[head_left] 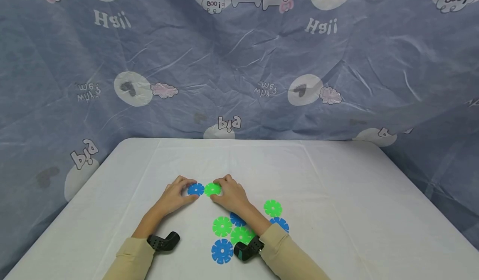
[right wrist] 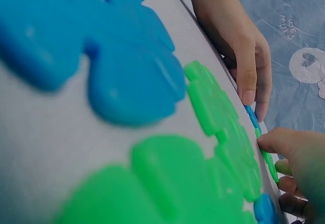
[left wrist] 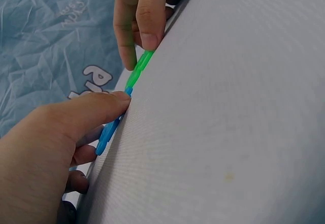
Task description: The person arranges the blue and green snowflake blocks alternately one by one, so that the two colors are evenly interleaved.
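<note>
As your left hand [head_left: 174,195] pinches a blue disc [head_left: 196,189] by its rim, your right hand [head_left: 232,196] grips a green disc [head_left: 212,189] at the blue one's 3 o'clock, their edges meeting on the white tabletop [head_left: 337,230]; whether they interlock cannot be made out. Loose green discs [head_left: 222,226] and loose blue discs [head_left: 222,251] lie between 3 and 6 o'clock from the pair.

The person wears a long khaki-beige garment sleeve on each arm, left sleeve [head_left: 129,260] and right sleeve [head_left: 295,258], slightly creased, with a broad cuff ending above the wrist. A black strap circles each wrist, carrying a smooth, rounded black camera housing, left housing [head_left: 171,241] and right housing [head_left: 244,251]. Both left hand [head_left: 174,197] and right hand [head_left: 231,196] are bare.
</note>
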Demonstrator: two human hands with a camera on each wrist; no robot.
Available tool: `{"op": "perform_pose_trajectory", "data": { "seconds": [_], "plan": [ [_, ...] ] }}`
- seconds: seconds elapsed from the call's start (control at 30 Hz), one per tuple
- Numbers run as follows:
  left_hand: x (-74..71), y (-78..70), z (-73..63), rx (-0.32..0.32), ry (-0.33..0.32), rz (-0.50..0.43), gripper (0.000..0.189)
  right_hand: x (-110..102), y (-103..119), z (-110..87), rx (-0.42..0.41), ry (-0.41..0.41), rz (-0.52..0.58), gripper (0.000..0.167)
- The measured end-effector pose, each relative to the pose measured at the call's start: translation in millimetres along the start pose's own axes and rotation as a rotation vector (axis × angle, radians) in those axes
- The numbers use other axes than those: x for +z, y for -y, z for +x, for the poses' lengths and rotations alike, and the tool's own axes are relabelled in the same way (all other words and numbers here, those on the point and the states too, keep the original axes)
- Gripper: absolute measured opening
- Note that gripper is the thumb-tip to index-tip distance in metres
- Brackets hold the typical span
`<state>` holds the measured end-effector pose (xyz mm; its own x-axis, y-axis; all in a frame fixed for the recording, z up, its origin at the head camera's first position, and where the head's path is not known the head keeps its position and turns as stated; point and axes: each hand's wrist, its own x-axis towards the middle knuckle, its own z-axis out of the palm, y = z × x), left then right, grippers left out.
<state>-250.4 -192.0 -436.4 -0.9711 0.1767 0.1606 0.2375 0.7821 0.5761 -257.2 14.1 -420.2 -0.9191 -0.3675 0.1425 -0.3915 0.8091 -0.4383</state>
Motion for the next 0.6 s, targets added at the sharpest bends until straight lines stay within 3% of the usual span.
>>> {"op": "perform_pose_trajectory", "data": {
  "seconds": [0.33,0.6],
  "plan": [
    [-0.5,-2.6,-0.1,-0.020,0.005,0.001,0.052,-8,-1,-3.2,0.013,0.045,0.061,0.048],
    [-0.8,-1.6,-1.4,-0.010,-0.005,0.000,0.052,-22,-12,-15.5,-0.073,0.115,0.076,0.041]
  ]
}}
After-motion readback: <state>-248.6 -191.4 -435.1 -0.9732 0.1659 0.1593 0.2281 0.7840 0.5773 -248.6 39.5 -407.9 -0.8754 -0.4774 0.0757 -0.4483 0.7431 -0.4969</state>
